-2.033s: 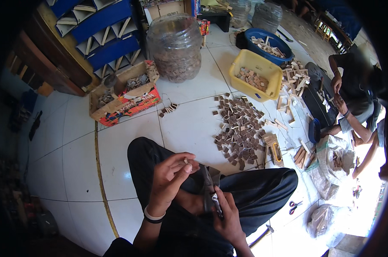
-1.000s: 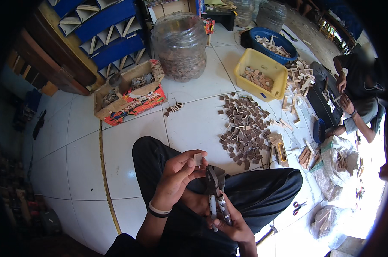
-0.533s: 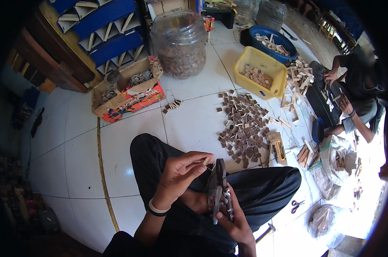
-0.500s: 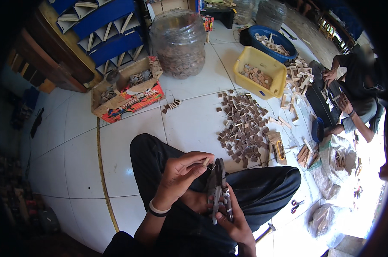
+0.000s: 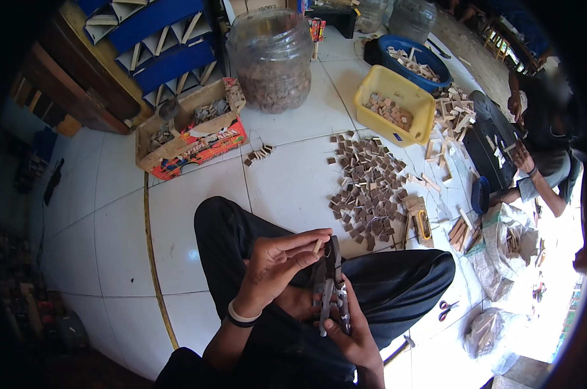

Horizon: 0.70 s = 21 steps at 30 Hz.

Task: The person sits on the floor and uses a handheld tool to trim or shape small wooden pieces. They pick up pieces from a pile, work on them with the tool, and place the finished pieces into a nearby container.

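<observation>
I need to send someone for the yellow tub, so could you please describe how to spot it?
Find the large clear plastic jar of brown bits on the white tiled floor. Right of it sits the yellow tub, beside a round blue basin; it alone is rectangular and yellow.

On the white tiled floor (image 5: 293,188), an open cardboard box (image 5: 190,126) with red and orange printed sides sits toward the far left edge, holding small pieces; far back, a small red and yellow printed packet (image 5: 317,29) stands upright beside the big jar

small wooden piece (image 5: 317,246), dark metal pliers (image 5: 330,285) upright
</observation>
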Each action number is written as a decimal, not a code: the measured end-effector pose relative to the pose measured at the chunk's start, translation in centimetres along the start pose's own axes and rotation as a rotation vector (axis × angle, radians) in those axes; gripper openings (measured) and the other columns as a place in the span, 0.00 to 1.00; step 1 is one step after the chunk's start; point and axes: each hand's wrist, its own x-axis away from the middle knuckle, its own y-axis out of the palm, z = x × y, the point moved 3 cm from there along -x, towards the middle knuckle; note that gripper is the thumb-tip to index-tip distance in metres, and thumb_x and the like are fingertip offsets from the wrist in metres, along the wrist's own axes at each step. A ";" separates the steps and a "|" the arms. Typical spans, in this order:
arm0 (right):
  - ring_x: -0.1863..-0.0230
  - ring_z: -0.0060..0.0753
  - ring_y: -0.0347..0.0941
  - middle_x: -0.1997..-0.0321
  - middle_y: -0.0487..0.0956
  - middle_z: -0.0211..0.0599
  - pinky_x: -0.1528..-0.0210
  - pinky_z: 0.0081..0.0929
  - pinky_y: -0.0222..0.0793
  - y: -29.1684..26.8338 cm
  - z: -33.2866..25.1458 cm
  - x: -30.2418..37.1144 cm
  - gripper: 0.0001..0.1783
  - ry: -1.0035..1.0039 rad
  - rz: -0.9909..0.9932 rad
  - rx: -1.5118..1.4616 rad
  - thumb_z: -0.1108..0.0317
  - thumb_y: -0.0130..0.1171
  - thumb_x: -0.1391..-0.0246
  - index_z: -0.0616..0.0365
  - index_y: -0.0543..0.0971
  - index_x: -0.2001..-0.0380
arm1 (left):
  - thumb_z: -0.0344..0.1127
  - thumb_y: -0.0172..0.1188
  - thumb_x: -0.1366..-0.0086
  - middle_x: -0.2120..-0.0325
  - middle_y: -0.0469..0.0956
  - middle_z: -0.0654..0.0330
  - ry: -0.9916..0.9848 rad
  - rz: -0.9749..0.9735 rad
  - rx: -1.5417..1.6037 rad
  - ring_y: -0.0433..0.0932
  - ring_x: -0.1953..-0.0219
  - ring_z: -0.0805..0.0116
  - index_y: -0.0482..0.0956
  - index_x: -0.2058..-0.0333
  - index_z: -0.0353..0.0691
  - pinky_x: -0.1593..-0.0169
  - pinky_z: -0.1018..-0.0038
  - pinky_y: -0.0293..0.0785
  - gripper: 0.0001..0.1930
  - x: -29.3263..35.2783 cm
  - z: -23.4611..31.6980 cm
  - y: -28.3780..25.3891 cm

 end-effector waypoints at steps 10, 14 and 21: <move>0.41 0.27 0.71 0.39 0.73 0.39 0.41 0.27 0.72 0.2 0.0 -0.1 0.44 0.004 0.056 0.022 0.78 0.57 0.34 0.58 0.48 0.21 | 0.24 0.62 0.29 0.41 0.78 0.43 0.009 -0.029 0.030 0.79 0.40 0.58 0.77 0.41 0.27 0.35 0.65 0.77 0.20 -0.3 -0.3 -0.2; 0.44 0.28 0.73 0.39 0.73 0.39 0.41 0.27 0.72 0.4 -0.2 -0.4 0.45 0.027 0.053 0.020 0.79 0.57 0.34 0.59 0.46 0.21 | 0.22 0.61 0.30 0.41 0.79 0.46 0.051 -0.049 0.014 0.80 0.40 0.61 0.78 0.41 0.29 0.35 0.68 0.77 0.20 -0.7 -0.3 -0.4; 0.45 0.31 0.75 0.40 0.74 0.42 0.41 0.32 0.75 1.1 -0.1 -0.6 0.45 0.014 0.115 0.036 0.76 0.56 0.33 0.58 0.44 0.21 | 0.19 0.62 0.33 0.42 0.79 0.46 0.119 -0.062 0.089 0.80 0.40 0.59 0.78 0.42 0.28 0.35 0.66 0.77 0.20 -1.0 -0.9 -0.8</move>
